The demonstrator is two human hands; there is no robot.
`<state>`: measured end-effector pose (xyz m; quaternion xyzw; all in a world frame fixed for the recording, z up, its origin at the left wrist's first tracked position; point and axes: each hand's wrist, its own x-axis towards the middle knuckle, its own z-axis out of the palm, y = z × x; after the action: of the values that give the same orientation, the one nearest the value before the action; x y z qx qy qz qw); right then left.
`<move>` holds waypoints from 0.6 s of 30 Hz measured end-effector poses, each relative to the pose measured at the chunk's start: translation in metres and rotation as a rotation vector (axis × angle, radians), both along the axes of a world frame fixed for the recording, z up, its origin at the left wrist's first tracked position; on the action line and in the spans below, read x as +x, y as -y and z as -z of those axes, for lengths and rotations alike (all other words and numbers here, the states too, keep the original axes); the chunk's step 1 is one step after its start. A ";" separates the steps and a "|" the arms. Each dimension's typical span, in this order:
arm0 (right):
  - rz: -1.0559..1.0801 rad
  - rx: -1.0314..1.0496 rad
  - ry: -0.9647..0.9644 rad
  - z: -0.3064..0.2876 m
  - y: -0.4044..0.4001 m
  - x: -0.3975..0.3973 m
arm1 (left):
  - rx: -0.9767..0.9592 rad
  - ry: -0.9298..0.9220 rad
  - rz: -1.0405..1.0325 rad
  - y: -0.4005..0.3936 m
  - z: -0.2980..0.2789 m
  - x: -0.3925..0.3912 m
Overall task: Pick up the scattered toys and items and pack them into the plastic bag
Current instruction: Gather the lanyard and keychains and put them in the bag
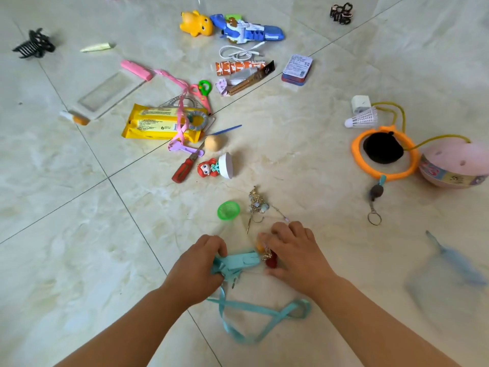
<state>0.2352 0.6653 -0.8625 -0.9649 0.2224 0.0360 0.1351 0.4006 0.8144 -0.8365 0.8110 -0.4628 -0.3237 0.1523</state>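
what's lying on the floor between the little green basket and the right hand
In the head view, a tangle of gold-coloured jewellery with pale beads lies between the green basket and the right hand; its thin chain trails toward the hand's fingertips.

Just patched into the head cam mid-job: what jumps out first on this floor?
Nearest the camera, the left hand grips a flat turquoise plastic piece trailing a looped turquoise ribbon, while the right hand closes over small trinkets beside it. At mid-floor lies a bright yellow foil snack packet draped with a pink cord, and at far right sits an orange plastic ring around a black pad, next to a pink half-sphere shell.
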 end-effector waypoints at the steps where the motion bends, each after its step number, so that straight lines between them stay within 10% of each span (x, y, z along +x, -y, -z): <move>1: 0.008 -0.017 -0.002 0.000 -0.001 0.001 | 0.006 -0.016 -0.019 0.000 -0.001 0.001; 18: 0.038 0.094 0.198 -0.075 -0.031 0.071 | -0.003 0.013 -0.097 -0.034 -0.091 0.070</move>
<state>0.3065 0.6962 -0.7877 -0.9519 0.2241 -0.0518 0.2024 0.4710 0.8481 -0.7459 0.8344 -0.4245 -0.3098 0.1659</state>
